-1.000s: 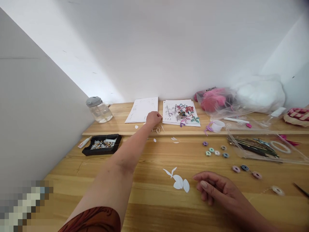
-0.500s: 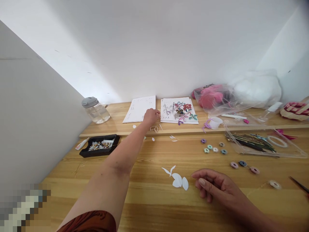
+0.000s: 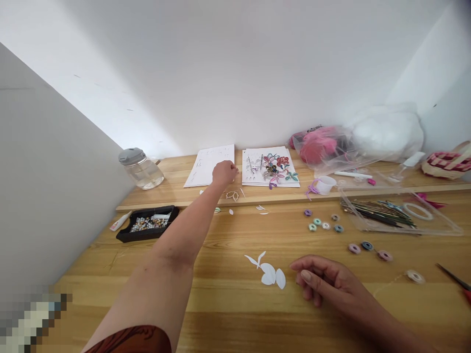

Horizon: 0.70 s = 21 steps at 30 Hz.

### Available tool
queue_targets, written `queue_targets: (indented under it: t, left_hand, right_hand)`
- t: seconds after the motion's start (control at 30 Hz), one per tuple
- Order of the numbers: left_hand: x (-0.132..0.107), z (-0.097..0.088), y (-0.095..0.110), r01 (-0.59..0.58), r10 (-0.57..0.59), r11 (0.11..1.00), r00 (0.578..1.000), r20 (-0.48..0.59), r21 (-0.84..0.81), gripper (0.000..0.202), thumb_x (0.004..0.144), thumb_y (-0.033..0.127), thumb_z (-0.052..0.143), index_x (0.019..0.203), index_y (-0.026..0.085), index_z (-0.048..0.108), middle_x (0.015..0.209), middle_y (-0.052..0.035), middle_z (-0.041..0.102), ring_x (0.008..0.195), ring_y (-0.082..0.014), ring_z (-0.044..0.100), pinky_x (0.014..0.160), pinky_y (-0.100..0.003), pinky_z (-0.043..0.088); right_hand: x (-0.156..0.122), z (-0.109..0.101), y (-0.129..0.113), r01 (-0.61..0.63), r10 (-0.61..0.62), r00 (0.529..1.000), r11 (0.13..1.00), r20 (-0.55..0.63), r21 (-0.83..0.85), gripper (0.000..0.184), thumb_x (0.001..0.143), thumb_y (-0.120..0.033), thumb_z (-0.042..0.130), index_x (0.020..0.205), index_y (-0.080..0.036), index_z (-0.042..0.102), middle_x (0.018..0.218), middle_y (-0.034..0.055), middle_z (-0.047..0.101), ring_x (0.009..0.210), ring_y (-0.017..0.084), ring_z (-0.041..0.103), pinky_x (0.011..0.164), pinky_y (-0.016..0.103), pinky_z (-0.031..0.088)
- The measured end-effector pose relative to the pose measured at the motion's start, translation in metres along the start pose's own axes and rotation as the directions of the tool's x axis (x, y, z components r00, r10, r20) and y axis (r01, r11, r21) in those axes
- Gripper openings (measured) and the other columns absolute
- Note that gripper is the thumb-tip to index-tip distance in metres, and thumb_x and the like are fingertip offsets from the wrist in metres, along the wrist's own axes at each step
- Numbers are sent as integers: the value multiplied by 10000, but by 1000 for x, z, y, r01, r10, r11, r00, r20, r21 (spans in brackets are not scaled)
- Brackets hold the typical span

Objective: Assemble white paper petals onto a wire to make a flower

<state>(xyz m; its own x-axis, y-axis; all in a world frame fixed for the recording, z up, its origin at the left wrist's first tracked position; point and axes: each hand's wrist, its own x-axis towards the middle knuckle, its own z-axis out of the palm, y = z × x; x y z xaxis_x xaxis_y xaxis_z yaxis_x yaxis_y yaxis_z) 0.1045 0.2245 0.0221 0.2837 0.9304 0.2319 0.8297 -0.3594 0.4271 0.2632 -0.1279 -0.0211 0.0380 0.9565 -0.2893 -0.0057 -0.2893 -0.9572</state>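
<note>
My left hand (image 3: 224, 173) is stretched far forward over the raised back ledge, above the lower right part of a white sheet with pencil marks (image 3: 209, 162). Its fingers are pinched together; a tiny pale bit shows at the fingertips, too small to name. Just below it on the ledge lie pale leaf-shaped outlines (image 3: 232, 196). On the table in front, my right hand (image 3: 327, 283) rests on its side, fingers loosely curved and apart, holding nothing. Left of its fingertips lie white paper leaf cut-outs (image 3: 268, 274), with thinner ones (image 3: 257, 260) behind them.
Beaded flowers (image 3: 281, 169) lie on papers at the ledge. Left are a water jar (image 3: 142, 169) and a black bead tray (image 3: 125, 234). Several thread spools (image 3: 338, 228), a clear tray with wires (image 3: 382, 213), and scissors (image 3: 454, 276) are on the right. Plastic bags (image 3: 386, 132) stand behind.
My left hand has shifted slightly left and up, over the marked sheet, its fingers still pinched. The right hand stays in place. The view has turned a little, bringing more of the scissors in.
</note>
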Motion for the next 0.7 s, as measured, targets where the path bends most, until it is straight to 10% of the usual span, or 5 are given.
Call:
queue_targets:
  t: [0.33, 0.7]
  left_hand:
    - [-12, 30, 36, -84, 84, 996, 996, 3, -26, 127, 815, 263, 574, 834, 216, 691, 890, -48, 717, 856, -197, 616, 753, -300, 460]
    - [-25, 28, 26, -84, 82, 993, 996, -20, -83, 255, 807, 360, 613, 1011, 212, 652, 930, -47, 701, 880, -206, 620, 767, -304, 454]
  right_hand:
    - [2, -4, 4, 6, -6, 998, 1000, 70, 1, 434, 817, -562, 619, 1026, -185, 667, 792, 31, 611, 634, 131, 582, 545, 248, 467]
    - [5, -7, 9, 20, -21, 996, 1000, 86, 19, 418, 838, -534, 614, 1040, -170, 648, 802, 28, 616, 637, 122, 584, 548, 242, 464]
